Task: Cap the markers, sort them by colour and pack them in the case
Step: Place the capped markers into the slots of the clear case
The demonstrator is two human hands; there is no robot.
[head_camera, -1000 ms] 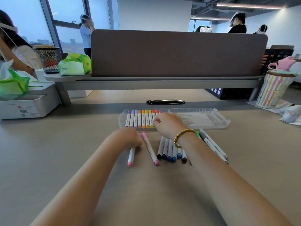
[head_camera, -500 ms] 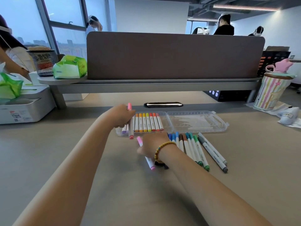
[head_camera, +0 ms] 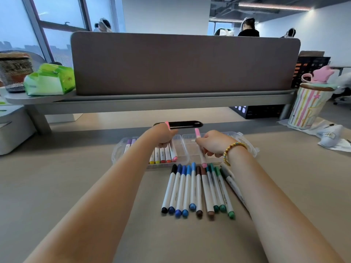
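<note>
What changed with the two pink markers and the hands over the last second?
The left hand lifted its pink-capped white marker off the desk into the clear plastic case, beside the red ones. The right hand left the case, picked up the other pink-capped marker and holds it above the case. The row of blue, brown and green markers stayed put.

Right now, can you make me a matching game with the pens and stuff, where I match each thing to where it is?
Things:
1. left hand
2. right hand
3. blue markers
4. tissue pack

Places:
A. on the shelf beside the mesh cup
B. lying in a row on the desk
C. holding a pink marker over the clear case
D. holding a pink marker, wearing a bead bracelet

Pairs: 1-C, 2-D, 3-B, 4-A
</note>
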